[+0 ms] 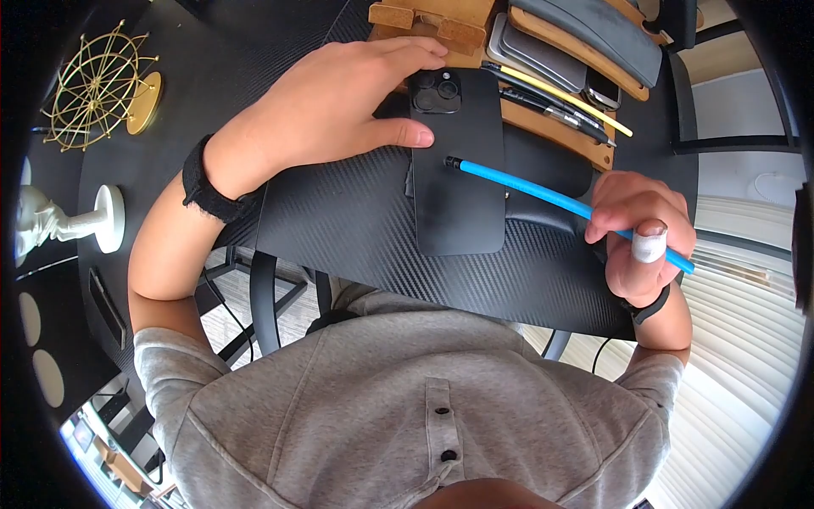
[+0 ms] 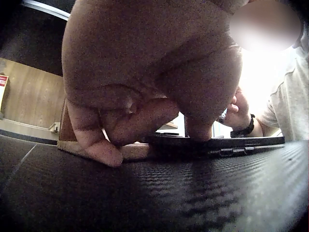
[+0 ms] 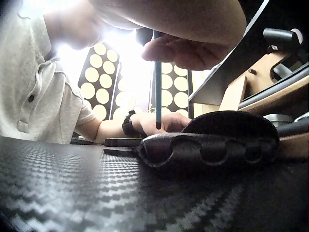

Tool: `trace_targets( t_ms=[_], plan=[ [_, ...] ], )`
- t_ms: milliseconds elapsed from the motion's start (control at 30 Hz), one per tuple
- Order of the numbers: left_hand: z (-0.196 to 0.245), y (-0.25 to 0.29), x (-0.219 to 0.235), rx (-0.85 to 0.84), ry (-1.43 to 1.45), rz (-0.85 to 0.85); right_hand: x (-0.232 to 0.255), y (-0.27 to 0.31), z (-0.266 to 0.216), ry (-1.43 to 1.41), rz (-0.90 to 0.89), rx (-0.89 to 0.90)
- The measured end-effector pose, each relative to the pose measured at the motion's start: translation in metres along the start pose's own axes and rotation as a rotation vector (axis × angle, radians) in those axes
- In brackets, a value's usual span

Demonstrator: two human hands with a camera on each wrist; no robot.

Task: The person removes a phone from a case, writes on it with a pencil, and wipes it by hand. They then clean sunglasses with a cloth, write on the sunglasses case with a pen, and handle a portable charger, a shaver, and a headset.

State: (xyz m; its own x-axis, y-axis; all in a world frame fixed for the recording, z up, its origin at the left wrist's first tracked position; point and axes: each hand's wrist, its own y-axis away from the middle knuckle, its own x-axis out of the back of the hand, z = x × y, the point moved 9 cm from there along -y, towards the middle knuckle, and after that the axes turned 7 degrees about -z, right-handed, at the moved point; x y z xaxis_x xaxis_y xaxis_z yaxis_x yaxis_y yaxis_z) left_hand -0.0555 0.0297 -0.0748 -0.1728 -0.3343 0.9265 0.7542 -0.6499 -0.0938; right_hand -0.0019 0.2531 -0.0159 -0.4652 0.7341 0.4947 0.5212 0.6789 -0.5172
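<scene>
A black smartphone (image 1: pixel 459 204) lies back up on the dark textured desk, its camera block toward the far side. My left hand (image 1: pixel 331 106) rests over its far left corner, thumb (image 1: pixel 411 133) on the phone's back and fingers reaching beyond its far end. In the left wrist view the fingers (image 2: pixel 104 151) bend down toward the desk. My right hand (image 1: pixel 638 229) grips a blue pencil (image 1: pixel 534 193) near one end; the pencil's dark end overlaps the phone's back. White tape (image 1: pixel 649 247) wraps one right-hand finger.
A black rounded item with scalloped loops (image 3: pixel 207 150) lies right of the phone. Beyond are a wooden organizer (image 1: pixel 555 131), a yellow pencil (image 1: pixel 585 108), black pens (image 1: pixel 551 110) and a grey case (image 1: pixel 593 38). A gold wire wheel (image 1: pixel 93 89) and white figurine (image 1: pixel 68 220) stand left.
</scene>
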Motion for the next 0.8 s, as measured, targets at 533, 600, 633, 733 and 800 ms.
trace_targets(
  t_ms=[533,600,633,733,800],
  plan=[
    [-0.0002,0.0001,0.0000,0.007,0.010,-0.001,-0.0057,-0.0040,0.0003,-0.013,-0.054,0.019],
    [-0.0003,0.0000,-0.0004,0.005,0.008,0.000,-0.0064,-0.0038,-0.0006,-0.042,-0.068,0.050],
    [-0.0003,0.0000,-0.0005,0.003,0.007,0.000,-0.0062,-0.0032,0.0007,-0.049,-0.060,0.035],
    [0.0001,0.0004,-0.0001,-0.003,-0.012,0.004,-0.0061,-0.0006,0.0030,-0.073,-0.038,-0.007],
    [0.0002,0.0005,-0.0003,-0.004,-0.010,0.008,-0.0059,0.0001,0.0049,-0.093,-0.027,-0.031]
  ],
)
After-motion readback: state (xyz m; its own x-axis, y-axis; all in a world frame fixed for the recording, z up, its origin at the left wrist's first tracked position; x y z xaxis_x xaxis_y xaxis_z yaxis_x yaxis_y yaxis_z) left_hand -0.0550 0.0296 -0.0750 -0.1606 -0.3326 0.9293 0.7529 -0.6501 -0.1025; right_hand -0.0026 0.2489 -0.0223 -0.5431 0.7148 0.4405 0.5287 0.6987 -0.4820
